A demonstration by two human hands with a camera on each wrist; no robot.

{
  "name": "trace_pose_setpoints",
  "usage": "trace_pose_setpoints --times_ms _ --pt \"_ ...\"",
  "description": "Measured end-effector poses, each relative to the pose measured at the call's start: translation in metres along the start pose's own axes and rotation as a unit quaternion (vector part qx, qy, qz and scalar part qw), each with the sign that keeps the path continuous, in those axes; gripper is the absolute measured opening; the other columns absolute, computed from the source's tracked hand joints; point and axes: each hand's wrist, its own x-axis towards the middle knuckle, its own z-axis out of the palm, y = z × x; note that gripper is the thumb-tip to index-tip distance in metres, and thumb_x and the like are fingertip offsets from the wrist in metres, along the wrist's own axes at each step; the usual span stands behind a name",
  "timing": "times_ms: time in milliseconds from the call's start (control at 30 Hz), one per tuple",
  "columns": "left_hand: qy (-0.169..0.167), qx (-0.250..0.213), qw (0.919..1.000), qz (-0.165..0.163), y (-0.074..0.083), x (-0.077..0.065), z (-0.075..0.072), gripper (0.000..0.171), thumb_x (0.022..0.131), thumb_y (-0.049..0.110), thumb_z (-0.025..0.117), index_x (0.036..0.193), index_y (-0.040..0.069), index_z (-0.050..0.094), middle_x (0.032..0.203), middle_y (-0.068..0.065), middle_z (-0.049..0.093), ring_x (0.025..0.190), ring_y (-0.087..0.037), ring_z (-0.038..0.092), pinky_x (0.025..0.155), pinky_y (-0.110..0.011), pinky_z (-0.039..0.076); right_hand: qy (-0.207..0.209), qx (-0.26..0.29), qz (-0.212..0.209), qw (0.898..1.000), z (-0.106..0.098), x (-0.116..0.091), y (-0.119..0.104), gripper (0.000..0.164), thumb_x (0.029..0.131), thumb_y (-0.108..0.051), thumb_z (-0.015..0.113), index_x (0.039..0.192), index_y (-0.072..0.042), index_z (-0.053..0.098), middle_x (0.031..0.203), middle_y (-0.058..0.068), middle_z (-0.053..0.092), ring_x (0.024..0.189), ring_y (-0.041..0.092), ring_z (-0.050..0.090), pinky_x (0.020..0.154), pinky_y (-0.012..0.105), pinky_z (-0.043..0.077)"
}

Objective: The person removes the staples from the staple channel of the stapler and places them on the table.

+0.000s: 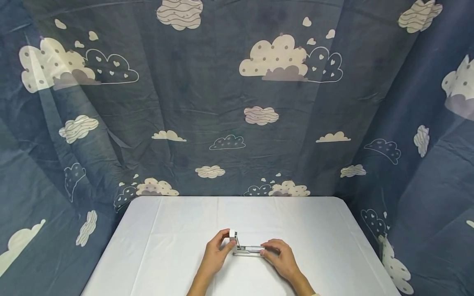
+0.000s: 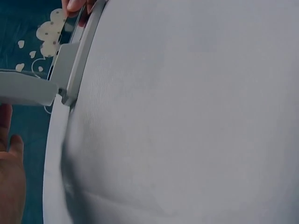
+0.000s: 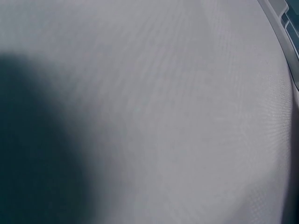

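A light grey-and-white stapler (image 1: pixel 247 254) is opened up near the front of the table, its base lying left to right. Its top arm (image 1: pixel 232 235) stands upright at the left end, with the metal staple channel (image 1: pixel 252 248) exposed. My left hand (image 1: pixel 216 253) pinches the raised arm between thumb and fingers. At the other end, my right hand (image 1: pixel 280 257) grips the tip of the base and channel with thumb and fingertips. The left wrist view shows the raised arm (image 2: pixel 28 88) above the left hand (image 2: pixel 10 179). Only a strip of the stapler (image 3: pixel 281 39) shows in the right wrist view.
A white cloth-covered table (image 1: pixel 177 230) spreads under both hands. Dark blue curtains (image 1: pixel 207 82) with cloud prints hang behind it and along both sides. A dark blurred shape (image 3: pixel 37 154) fills the lower left of the right wrist view.
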Motion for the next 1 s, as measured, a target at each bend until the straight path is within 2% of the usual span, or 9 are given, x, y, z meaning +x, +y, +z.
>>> trace_pose_setpoints --times_ms 200,333,500,600,800,1000 --pt "-0.001 0.044 0.999 -0.008 -0.005 -0.005 -0.016 0.048 0.098 0.038 0.067 0.138 0.012 0.058 0.131 0.0 0.068 0.135 -0.03 0.058 0.117 -0.049 0.041 0.001 0.007 0.005 1.0 0.002 -0.001 0.001 0.016 0.085 -0.034 0.084 0.099 -0.028 0.08 0.112 -0.006 0.071 0.115 0.021 0.063 0.106 0.044 0.053" --pt "-0.011 0.053 0.9985 -0.008 -0.01 -0.007 -0.031 0.047 0.098 0.038 0.069 0.136 0.013 0.059 0.131 -0.002 0.069 0.131 -0.03 0.061 0.114 -0.048 0.045 0.004 0.003 -0.004 1.0 0.003 -0.001 0.002 0.015 0.086 -0.032 0.084 0.098 -0.026 0.08 0.112 -0.004 0.071 0.113 0.021 0.063 0.104 0.041 0.054" --pt "-0.028 0.082 0.9959 -0.024 -0.018 -0.007 -0.051 0.049 0.096 0.041 0.07 0.137 0.016 0.06 0.133 0.003 0.067 0.129 -0.028 0.062 0.113 -0.048 0.047 0.003 0.001 -0.009 1.0 0.003 0.0 0.001 0.016 0.086 -0.032 0.084 0.099 -0.025 0.08 0.113 -0.003 0.071 0.114 0.023 0.063 0.104 0.044 0.054" --pt "-0.036 0.106 0.9935 -0.021 -0.02 -0.004 -0.06 0.049 0.095 0.043 0.07 0.135 0.017 0.061 0.131 0.006 0.068 0.127 -0.026 0.063 0.111 -0.047 0.048 0.003 0.005 -0.004 1.0 0.002 0.001 0.0 0.016 0.085 -0.033 0.084 0.099 -0.027 0.08 0.113 -0.004 0.071 0.115 0.023 0.063 0.105 0.045 0.053" --pt "-0.03 0.124 0.9914 -0.027 -0.023 -0.003 -0.068 0.048 0.091 0.044 0.074 0.13 0.019 0.062 0.127 0.005 0.07 0.126 -0.025 0.063 0.11 -0.045 0.05 -0.002 0.008 -0.004 1.0 -0.001 0.003 -0.001 0.016 0.086 -0.032 0.084 0.1 -0.027 0.079 0.114 -0.003 0.071 0.116 0.024 0.062 0.106 0.046 0.053" --pt "-0.03 0.175 0.9834 -0.039 -0.027 -0.008 -0.071 0.046 0.091 0.048 0.072 0.128 0.022 0.063 0.127 0.0 0.072 0.122 -0.029 0.067 0.107 -0.053 0.051 -0.002 -0.01 -0.003 1.0 0.0 0.0 0.001 0.019 0.087 -0.038 0.082 0.102 -0.026 0.079 0.113 -0.005 0.072 0.119 0.026 0.062 0.107 0.058 0.048"
